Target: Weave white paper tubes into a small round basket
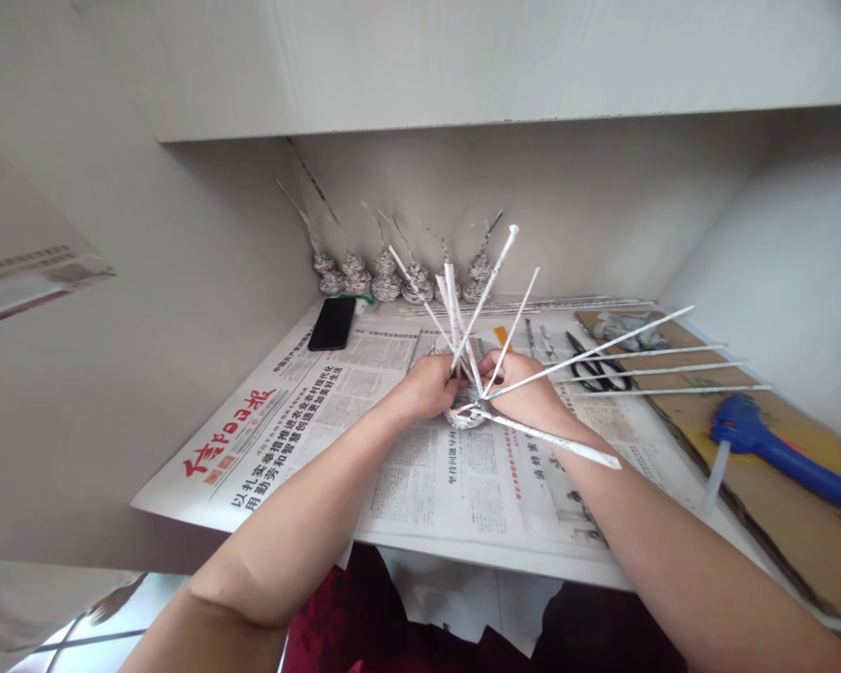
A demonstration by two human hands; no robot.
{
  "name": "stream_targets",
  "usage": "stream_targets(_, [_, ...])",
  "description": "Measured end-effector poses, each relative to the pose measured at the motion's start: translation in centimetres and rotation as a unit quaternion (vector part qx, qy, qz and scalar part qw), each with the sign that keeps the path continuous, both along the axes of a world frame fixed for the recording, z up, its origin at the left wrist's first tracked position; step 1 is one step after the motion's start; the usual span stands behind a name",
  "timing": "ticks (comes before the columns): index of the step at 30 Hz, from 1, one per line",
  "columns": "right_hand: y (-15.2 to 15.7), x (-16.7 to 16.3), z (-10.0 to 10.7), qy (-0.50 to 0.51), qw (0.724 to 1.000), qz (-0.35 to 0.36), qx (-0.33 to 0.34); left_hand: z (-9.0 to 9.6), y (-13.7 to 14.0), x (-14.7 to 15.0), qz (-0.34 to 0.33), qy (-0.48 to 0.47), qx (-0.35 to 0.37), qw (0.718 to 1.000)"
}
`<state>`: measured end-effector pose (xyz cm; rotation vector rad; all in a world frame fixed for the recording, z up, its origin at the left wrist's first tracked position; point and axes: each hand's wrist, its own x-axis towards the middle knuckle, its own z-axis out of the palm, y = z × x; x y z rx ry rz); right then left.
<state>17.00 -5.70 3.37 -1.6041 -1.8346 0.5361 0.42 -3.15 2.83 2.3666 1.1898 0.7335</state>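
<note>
A small round weaving of rolled newspaper [466,414] is between my two hands, just above the newspaper-covered table. Several long paper sticks [491,292] fan out from it, up and to the right. My left hand [433,385] grips its left side, with the fingers curled around it. From the right, my right hand [508,374] closes on the weaving among the sticks; its fingertips are partly hidden behind them. Along the back wall stands a row of finished-looking gourd-shaped paper weavings [387,279], each with thin stalks sticking up.
A black phone [332,323] lies at the back left on the newspaper [308,421]. Black-handled scissors [599,375] and loose paper sticks [673,374] are to the right. A blue glue gun [777,453] rests on cardboard [799,551]. A white panel [505,65] overhangs the back.
</note>
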Motion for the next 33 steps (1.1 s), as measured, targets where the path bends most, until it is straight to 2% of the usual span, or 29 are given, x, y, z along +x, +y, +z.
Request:
stream_targets(4, [0.2, 0.0, -0.2, -0.003, 1.000, 0.021, -0.023, -0.5, 0.2, 0.2, 0.027, 0.010, -0.002, 1.000])
stream_targets(10, [0.3, 0.0, -0.8, 0.034, 0.998, 0.041, -0.010, -1.2, 0.3, 0.7, 0.078, 0.009, 0.015, 0.997])
stream_targets(15, [0.2, 0.1, -0.6, 0.032, 0.999, 0.022, -0.011, -1.1, 0.2, 0.6, 0.105, 0.018, 0.029, 0.994])
stream_targets(18, [0.4, 0.3, -0.5, 0.007, 1.000, 0.019, -0.014, -1.0, 0.3, 0.5, 0.102, 0.016, 0.039, 0.994])
stream_targets(23, [0.7, 0.7, -0.7, -0.029, 0.994, 0.074, -0.079, -0.8, 0.2, 0.5, 0.093, 0.010, 0.028, 0.995])
stream_targets(29, [0.7, 0.8, -0.5, -0.039, 0.997, 0.049, -0.043, -0.8, 0.2, 0.5, 0.116, 0.027, 0.019, 0.993])
stream_targets(33, [0.7, 0.8, -0.8, -0.040, 0.996, 0.059, -0.045, -0.9, 0.3, 0.5, 0.100, 0.010, 0.025, 0.995])
